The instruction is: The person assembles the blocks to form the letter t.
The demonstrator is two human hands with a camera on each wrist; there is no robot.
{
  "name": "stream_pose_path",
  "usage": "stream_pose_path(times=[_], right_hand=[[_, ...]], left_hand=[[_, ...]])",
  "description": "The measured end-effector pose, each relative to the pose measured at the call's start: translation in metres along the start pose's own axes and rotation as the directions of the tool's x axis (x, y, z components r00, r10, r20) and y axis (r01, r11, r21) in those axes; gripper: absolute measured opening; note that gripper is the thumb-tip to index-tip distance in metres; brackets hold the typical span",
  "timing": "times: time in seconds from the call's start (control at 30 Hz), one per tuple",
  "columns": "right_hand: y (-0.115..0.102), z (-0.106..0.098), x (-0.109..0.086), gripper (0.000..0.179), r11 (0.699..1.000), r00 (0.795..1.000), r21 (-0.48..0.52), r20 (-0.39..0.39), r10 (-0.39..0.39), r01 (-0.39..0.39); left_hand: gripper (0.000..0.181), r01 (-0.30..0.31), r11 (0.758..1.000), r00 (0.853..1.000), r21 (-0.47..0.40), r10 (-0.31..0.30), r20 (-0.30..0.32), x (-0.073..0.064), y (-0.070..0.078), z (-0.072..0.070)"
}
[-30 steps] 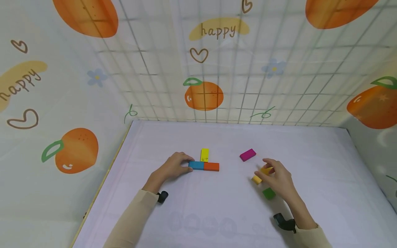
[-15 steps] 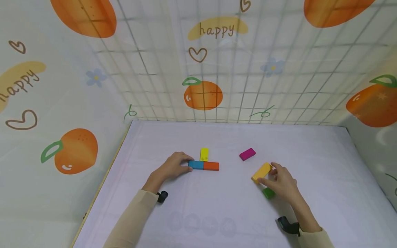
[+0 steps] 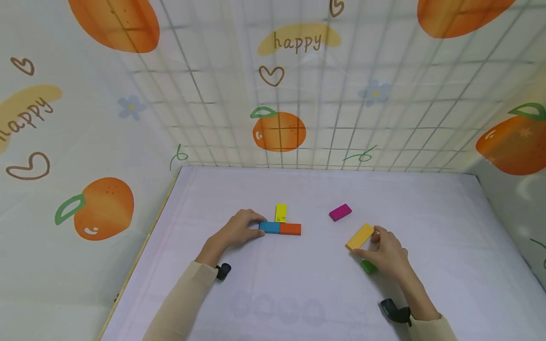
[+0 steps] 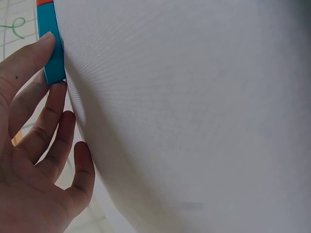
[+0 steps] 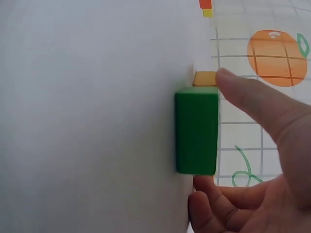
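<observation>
Pinches the blue block (image 3: 269, 228) by its left end with the left hand (image 3: 236, 229) below the frame's centre, seemingly to steady it against the red block (image 3: 291, 229), and, farther right, grips the amber block (image 3: 359, 237) by both ends with the right hand (image 3: 389, 251), likely for angle control.

White table (image 3: 273, 270); on it blue (image 3: 269, 228), orange (image 3: 291, 229), yellow (image 3: 281, 212), magenta (image 3: 340, 212), amber (image 3: 360, 237), green blocks (image 3: 368, 266)

Left hand (image 3: 240, 228) and right hand (image 3: 387, 252) pinched, well apart.
The 2 forearms (image 3: 181, 299) slanted forward and inward. The left thumb (image 4: 30, 60) opposed its forefinger (image 4: 25, 104), the other 3 fingers (image 4: 61, 138) loosely curved; the right thumb (image 5: 260, 99) stretched nearly straight across from its curled fingers (image 5: 205, 213).
</observation>
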State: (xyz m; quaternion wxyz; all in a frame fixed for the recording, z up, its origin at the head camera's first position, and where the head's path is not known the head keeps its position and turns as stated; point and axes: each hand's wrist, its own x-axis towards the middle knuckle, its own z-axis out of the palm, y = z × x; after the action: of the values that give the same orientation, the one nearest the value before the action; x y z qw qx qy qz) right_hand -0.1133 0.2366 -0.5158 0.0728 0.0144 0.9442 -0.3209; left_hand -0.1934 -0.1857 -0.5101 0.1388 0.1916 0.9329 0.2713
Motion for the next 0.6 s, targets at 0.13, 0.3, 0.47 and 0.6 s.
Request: stream_pose_path(times=[0.13,0.3,0.47,0.6], right_hand=[[-0.0018,0.0009,0.0001,0.103,1.0,1.0,-0.025,-0.008,0.006,-0.006],[-0.0035,0.0022,0.0007,0.107,0.999,1.0,-0.051,-0.015,0.016,-0.017],[-0.0036,0.0032,0.0022,0.112,0.998,0.999,-0.053,-0.013,0.037,-0.038],[-0.0041,0.0046,0.0025,0.109,0.998,0.999,-0.049,-0.019,0.046,-0.047]], left_hand=[[0.036,0.003,1.0,1.0,0.002,-0.003,0.004,0.0005,-0.0007,0.0004],[0.035,0.001,1.0,1.0,0.001,-0.001,0.0,0.0004,-0.0008,0.0001],[0.035,-0.006,1.0,1.0,0.001,0.006,0.0,0.0006,-0.0016,-0.0001],[0.035,-0.015,1.0,1.0,0.0,0.015,-0.005,0.0012,-0.0029,0.0003]])
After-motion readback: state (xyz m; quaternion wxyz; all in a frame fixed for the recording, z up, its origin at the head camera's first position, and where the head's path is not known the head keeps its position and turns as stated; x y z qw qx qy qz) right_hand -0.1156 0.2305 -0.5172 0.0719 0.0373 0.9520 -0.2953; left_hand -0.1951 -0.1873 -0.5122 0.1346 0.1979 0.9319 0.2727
